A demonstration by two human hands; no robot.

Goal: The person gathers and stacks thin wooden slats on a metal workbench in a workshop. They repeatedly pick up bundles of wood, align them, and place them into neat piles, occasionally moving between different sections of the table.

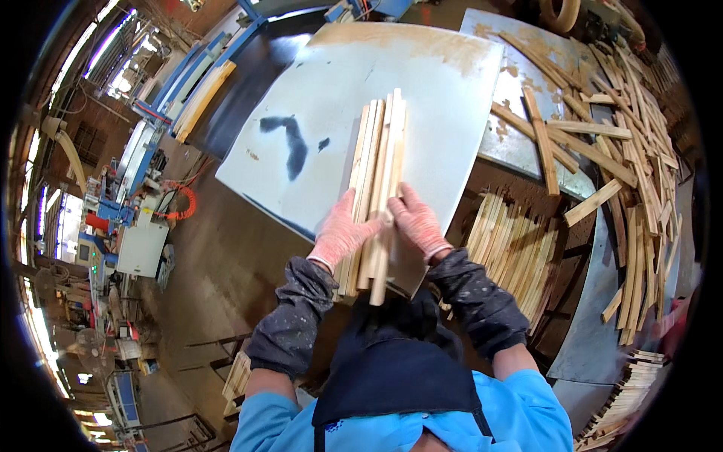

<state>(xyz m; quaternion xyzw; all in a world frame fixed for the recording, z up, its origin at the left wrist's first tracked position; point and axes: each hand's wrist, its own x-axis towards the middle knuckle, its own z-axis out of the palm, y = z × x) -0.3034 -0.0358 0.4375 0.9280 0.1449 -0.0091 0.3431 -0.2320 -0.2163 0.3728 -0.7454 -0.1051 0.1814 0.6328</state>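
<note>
Hands in thin pink gloves press in on a bundle of pale wooden slats [374, 188] from both sides, seen from above by a head-worn camera. The left hand [340, 235] lies against the bundle's left flank with its fingers curled around the outer slats, and the right hand [416, 223] mirrors it on the right flank, fingers bent over the top of the sticks near their middle. The bundle lies lengthwise, pointing away from the person, with its far end fanned slightly and its near end jutting over the front edge of a large white metal sheet [331, 128] that serves as a work surface. That sheet carries a dark smear near its middle and a dusting of sawdust at its far edge. Dark speckled sleeve covers [473, 297] run from each wrist to the elbow, over a bright blue shirt [527, 410] and a dark apron. To the right, a loose heap of similar slats [633, 143] sprawls across a second grey metal panel, and a neater row of slats [516, 252] lies below it, just beside the right forearm. Blue and white machinery [132, 203] stands well apart on the left; its details are too warped by the lens to make out, though it looks like woodworking equipment.
</note>
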